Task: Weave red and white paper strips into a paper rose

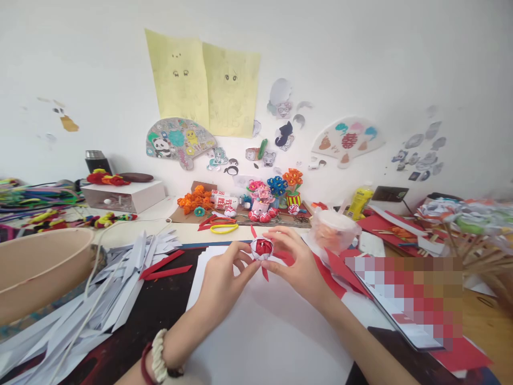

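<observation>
A small round paper flower [263, 248], red in the middle with a white outer layer, is held between my two hands above a stack of white paper [256, 331]. Red pointed paper ends stick out of it at the top and bottom. My left hand [229, 270] pinches its left and lower side with thumb and bent fingers. From the right, my right hand [295, 258] grips it with the thumb below and the fingers over the top. Two folded red paper strips [166, 270] lie on the dark mat to the left.
White paper strips [132, 278] are heaped at the left beside a beige bin [44, 256]. Red paper sheets [348, 267] and a phone [401, 305] lie to the right. Behind stand a plastic tub [334, 224], yellow-handled scissors [224, 228] and craft flowers [276, 185].
</observation>
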The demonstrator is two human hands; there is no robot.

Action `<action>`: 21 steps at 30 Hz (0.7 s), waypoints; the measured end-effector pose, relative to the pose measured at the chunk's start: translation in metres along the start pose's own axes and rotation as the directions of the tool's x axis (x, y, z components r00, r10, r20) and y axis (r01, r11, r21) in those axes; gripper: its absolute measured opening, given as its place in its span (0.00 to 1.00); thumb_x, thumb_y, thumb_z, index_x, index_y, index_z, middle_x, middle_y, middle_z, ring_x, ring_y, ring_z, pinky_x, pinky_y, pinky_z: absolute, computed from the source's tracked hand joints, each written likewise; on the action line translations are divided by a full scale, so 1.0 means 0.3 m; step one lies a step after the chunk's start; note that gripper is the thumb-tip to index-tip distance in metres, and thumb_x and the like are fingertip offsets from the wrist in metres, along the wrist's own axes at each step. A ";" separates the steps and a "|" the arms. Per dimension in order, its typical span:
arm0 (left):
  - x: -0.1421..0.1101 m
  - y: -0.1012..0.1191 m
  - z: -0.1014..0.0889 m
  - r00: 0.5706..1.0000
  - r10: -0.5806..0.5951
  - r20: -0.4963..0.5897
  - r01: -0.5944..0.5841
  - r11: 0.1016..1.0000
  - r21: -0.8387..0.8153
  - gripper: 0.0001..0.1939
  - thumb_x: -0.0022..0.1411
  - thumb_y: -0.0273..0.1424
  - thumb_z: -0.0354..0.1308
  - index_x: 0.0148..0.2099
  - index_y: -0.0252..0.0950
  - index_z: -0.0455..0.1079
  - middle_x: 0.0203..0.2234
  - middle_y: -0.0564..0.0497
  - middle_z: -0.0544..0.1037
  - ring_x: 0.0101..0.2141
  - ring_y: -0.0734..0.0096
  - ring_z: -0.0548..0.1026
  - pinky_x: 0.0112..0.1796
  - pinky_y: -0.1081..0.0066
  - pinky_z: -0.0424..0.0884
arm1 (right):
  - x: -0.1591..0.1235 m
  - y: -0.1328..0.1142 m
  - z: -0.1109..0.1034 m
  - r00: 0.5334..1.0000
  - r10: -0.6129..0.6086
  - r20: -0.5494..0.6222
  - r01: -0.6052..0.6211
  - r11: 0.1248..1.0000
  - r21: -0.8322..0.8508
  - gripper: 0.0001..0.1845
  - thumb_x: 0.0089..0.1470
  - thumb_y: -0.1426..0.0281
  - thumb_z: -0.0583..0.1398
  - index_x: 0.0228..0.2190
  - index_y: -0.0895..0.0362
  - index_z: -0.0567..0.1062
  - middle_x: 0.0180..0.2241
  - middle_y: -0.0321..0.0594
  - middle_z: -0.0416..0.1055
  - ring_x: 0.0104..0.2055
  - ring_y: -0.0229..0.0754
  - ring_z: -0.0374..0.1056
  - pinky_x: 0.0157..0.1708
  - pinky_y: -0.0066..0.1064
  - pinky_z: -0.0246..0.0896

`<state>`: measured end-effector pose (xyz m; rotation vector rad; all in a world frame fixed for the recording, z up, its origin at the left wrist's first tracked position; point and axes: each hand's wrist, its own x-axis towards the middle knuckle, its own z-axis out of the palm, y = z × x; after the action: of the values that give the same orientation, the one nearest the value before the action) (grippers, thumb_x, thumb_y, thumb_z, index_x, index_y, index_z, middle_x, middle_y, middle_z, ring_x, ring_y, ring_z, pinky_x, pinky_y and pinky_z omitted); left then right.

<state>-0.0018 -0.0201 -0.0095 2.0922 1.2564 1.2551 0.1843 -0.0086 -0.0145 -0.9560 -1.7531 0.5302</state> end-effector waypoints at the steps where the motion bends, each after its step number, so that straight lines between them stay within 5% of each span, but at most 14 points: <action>1: 0.000 -0.001 0.002 1.000 0.000 0.004 0.000 1.000 0.009 0.07 0.61 0.35 0.58 0.40 0.40 0.65 0.28 0.57 0.81 0.25 0.73 0.76 0.26 0.75 0.66 | 0.000 -0.004 0.001 1.000 0.013 0.017 -0.013 1.000 0.001 0.22 0.50 0.59 0.67 0.48 0.47 0.75 0.52 0.42 0.65 0.52 0.49 0.67 0.49 0.41 0.70; 8: -0.013 -0.016 0.012 0.998 0.045 0.048 -0.050 0.992 0.119 0.09 0.64 0.36 0.56 0.46 0.41 0.65 0.28 0.59 0.79 0.25 0.73 0.75 0.28 0.73 0.66 | 0.004 0.008 -0.004 0.999 0.043 0.023 -0.043 0.999 0.032 0.21 0.52 0.60 0.66 0.47 0.49 0.75 0.52 0.43 0.65 0.54 0.49 0.66 0.49 0.38 0.70; 15: -0.006 -0.018 -0.019 0.965 0.218 -0.148 -0.165 0.938 0.303 0.08 0.64 0.33 0.56 0.45 0.40 0.67 0.39 0.50 0.77 0.37 0.64 0.75 0.38 0.65 0.68 | 0.007 0.009 -0.009 0.996 0.015 0.088 -0.019 0.999 0.048 0.23 0.56 0.63 0.63 0.53 0.48 0.71 0.54 0.43 0.64 0.55 0.47 0.65 0.52 0.37 0.67; 18: 0.003 -0.030 -0.017 0.965 0.253 -0.067 -0.226 0.936 0.270 0.14 0.64 0.33 0.57 0.52 0.40 0.65 0.49 0.46 0.74 0.46 0.60 0.73 0.44 0.62 0.69 | 0.003 0.006 -0.011 0.994 -0.036 0.100 0.032 0.999 0.037 0.22 0.58 0.64 0.61 0.54 0.48 0.69 0.55 0.43 0.66 0.55 0.47 0.65 0.53 0.39 0.66; 21: 0.003 -0.042 -0.006 0.971 0.235 0.045 -0.239 0.935 0.264 0.19 0.64 0.32 0.57 0.56 0.42 0.62 0.45 0.49 0.77 0.42 0.62 0.75 0.42 0.63 0.69 | -0.001 0.007 -0.014 0.989 -0.074 0.127 0.074 0.997 0.004 0.21 0.59 0.65 0.60 0.54 0.48 0.69 0.54 0.42 0.68 0.55 0.47 0.65 0.53 0.39 0.65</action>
<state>-0.0094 -0.0130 -0.0170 2.5050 1.2560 1.2221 0.1889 -0.0079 -0.0145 -0.8699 -1.8952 0.5528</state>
